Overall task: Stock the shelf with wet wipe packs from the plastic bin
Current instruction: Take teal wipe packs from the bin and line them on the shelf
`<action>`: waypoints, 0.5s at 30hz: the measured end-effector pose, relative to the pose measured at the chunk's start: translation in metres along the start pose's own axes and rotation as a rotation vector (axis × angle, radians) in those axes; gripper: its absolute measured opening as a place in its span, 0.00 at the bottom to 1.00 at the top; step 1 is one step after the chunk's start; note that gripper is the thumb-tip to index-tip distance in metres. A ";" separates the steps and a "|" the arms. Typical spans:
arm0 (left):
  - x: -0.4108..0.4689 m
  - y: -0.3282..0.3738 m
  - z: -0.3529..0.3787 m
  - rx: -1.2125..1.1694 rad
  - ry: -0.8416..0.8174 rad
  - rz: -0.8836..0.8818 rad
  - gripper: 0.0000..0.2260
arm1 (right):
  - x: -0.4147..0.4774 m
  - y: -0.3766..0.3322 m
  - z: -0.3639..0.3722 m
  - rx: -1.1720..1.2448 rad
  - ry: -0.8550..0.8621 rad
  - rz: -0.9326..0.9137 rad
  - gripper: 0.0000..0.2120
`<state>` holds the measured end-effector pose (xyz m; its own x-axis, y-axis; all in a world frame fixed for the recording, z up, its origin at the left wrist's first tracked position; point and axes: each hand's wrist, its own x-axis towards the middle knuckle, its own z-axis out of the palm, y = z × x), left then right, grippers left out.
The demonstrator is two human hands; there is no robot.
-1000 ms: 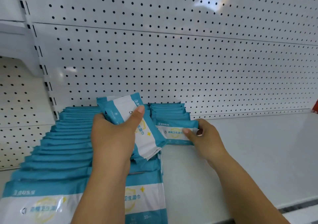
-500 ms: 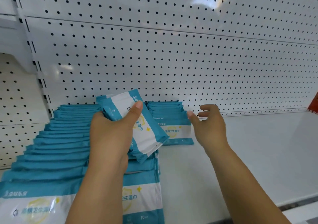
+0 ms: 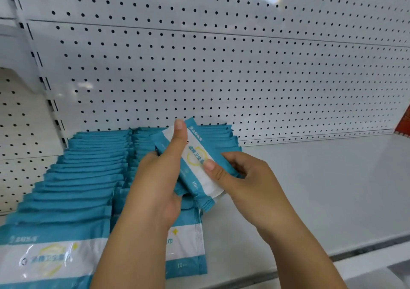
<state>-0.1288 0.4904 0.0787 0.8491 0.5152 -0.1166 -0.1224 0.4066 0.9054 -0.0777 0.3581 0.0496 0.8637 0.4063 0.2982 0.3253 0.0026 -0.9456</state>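
My left hand (image 3: 155, 177) grips a small stack of teal-and-white wet wipe packs (image 3: 195, 155), thumb pressed along the top pack. My right hand (image 3: 239, 177) pinches the top pack's right edge between thumb and fingers. Below and to the left, two rows of the same packs (image 3: 88, 173) lie overlapping on the white shelf (image 3: 310, 188), running from the front edge to the back. A short third row (image 3: 224, 135) sits at the back, partly hidden behind my hands. The plastic bin is out of view.
A white pegboard back panel (image 3: 221, 77) rises behind the shelf. A slotted upright (image 3: 42, 82) stands at the left. A red object (image 3: 405, 122) shows at the far right edge. Bare shelf stretches to the right of the rows.
My right hand let go of the front pack of the third row, drew back, and now pinches the top pack in my left hand. The left hand moved right with its stack.
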 end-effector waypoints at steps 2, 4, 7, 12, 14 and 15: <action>0.002 0.003 -0.005 -0.034 -0.081 -0.019 0.16 | 0.001 0.001 -0.002 -0.019 -0.002 -0.006 0.08; 0.003 0.006 -0.010 -0.028 -0.132 -0.038 0.12 | 0.002 0.002 -0.003 -0.048 -0.002 -0.019 0.08; 0.004 0.006 -0.014 -0.004 -0.163 -0.044 0.13 | 0.005 0.004 -0.006 -0.093 -0.001 -0.031 0.08; 0.006 0.002 -0.014 0.025 -0.103 -0.015 0.14 | 0.010 0.011 -0.008 -0.055 0.074 -0.017 0.06; 0.007 0.000 -0.012 0.049 -0.058 0.023 0.16 | 0.013 0.013 -0.008 -0.011 0.103 -0.004 0.06; 0.008 -0.001 -0.011 0.065 -0.041 0.044 0.17 | 0.014 0.014 -0.008 0.015 0.112 0.004 0.06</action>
<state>-0.1281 0.5025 0.0721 0.8643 0.4993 -0.0604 -0.1273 0.3334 0.9341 -0.0583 0.3560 0.0417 0.9029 0.3018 0.3062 0.3165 0.0154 -0.9485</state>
